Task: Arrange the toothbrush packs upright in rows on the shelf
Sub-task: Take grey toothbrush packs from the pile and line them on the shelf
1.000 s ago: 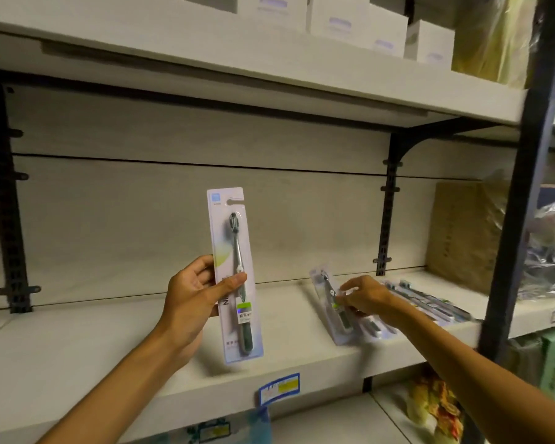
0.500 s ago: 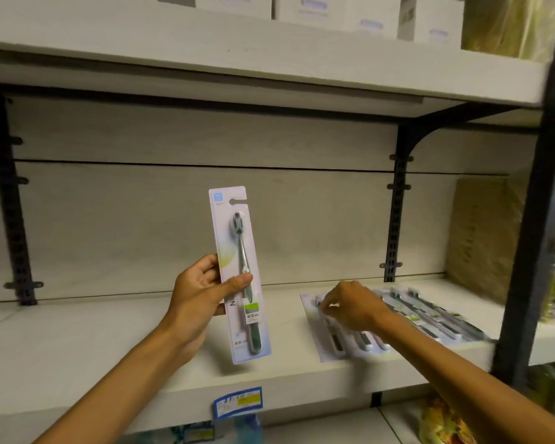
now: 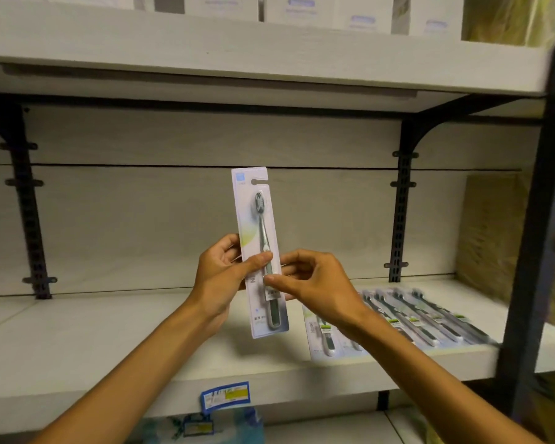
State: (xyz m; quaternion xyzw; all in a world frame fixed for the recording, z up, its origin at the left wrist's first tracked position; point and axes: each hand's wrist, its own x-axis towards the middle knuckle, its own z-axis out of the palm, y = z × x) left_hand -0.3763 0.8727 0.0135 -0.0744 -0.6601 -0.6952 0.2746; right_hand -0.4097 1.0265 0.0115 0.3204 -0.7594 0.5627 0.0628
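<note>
Pale wood-grain shelving fills the view, and at the nearest edge of the middle shelf (image 3: 77, 347) a blue and yellow price label (image 3: 225, 396) is fixed to the front lip. Just above that edge, one white card toothbrush pack with a grey-green brush (image 3: 259, 251) is held upright in the air, clear of the board. It is gripped by the left hand (image 3: 220, 277), thumb across the front and fingers curled behind. The right edge of the same pack is pinched by the right hand (image 3: 314, 286) between thumb and forefinger. Bare board is seen to the left of the hands, up to the back panel. Farther right, a row of overlapping flat toothbrush packs (image 3: 398, 318) is laid on the board, ending near the black upright post (image 3: 532, 251). Beyond, white boxes (image 3: 302, 9) are ranged on the upper shelf.
</note>
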